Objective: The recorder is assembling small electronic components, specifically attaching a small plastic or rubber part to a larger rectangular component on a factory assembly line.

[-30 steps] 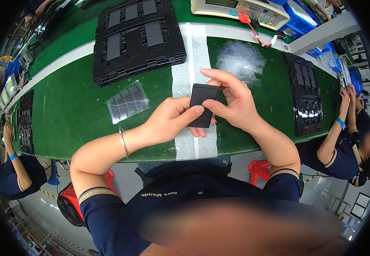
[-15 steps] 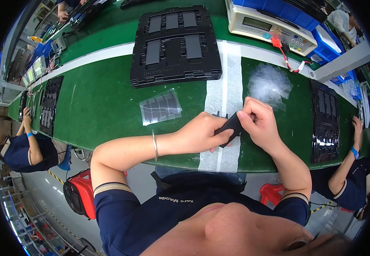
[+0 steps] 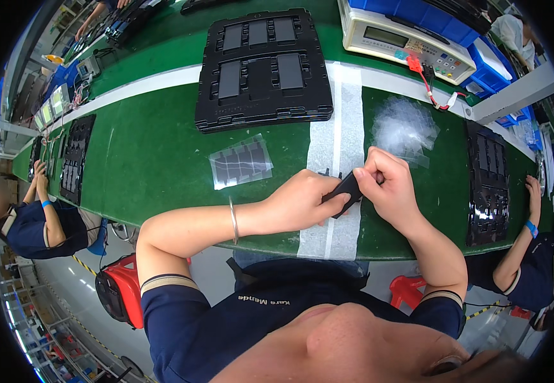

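Note:
My left hand [image 3: 304, 199] grips the near end of a flat black rectangular block [image 3: 347, 193], its thumb lying along the block. The far end of the block is pinched by my right hand [image 3: 389, 185], with thumb and bent fingers together. Small black prongs stick out beside the block on its far left side. The block is tilted above the white strip [image 3: 334, 127] that runs across the green bench. Left of my hands lies a clear sheet with dark strips [image 3: 242, 163]. A loose pile of clear film pieces [image 3: 404, 127] sits just beyond my right hand.
A stack of black trays [image 3: 261, 113] holding several dark grey flat pieces stands ahead. A white meter [image 3: 404, 48] with red leads is at the far right, beside blue bins [image 3: 481, 67]. More black trays [image 3: 487, 185] lie on either side, near other people's hands.
My two hands and the black block have barely shifted; they hold nearly the same place. At the far upper left, another person's hand has moved.

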The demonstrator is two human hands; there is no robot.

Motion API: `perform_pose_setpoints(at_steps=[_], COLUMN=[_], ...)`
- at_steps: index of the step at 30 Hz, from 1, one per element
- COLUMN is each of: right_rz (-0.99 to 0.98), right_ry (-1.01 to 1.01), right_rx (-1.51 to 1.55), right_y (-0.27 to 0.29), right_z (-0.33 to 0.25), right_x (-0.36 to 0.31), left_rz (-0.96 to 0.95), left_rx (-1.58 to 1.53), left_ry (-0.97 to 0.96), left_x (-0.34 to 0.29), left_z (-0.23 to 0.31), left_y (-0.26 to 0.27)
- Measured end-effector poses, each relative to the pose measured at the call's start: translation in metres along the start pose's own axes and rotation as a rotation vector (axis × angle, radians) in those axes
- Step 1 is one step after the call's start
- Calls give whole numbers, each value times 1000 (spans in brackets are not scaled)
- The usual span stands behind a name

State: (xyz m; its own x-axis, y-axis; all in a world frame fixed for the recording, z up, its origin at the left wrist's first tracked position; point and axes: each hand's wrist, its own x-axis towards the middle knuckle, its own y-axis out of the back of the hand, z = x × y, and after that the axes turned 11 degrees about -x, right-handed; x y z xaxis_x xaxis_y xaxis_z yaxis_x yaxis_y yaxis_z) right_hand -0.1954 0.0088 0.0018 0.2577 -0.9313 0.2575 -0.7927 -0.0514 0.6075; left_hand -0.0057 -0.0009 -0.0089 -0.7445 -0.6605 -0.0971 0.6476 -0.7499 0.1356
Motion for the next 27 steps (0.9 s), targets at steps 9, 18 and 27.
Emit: perform_pose_setpoints(at_steps=[9, 18, 27], right_rz=[23, 76, 65], right_ry=[78, -63, 18], right_rx=[216, 500, 427], right_y=[4, -10, -7], right_z=[9, 6, 7], right_x=[4, 0, -2], left_rz=[12, 55, -3], left_rx=[-343, -545, -615], left_ry=[66, 21, 69], left_x=[0, 2, 1], left_z=[10, 2, 5], left_y=[5, -1, 0])
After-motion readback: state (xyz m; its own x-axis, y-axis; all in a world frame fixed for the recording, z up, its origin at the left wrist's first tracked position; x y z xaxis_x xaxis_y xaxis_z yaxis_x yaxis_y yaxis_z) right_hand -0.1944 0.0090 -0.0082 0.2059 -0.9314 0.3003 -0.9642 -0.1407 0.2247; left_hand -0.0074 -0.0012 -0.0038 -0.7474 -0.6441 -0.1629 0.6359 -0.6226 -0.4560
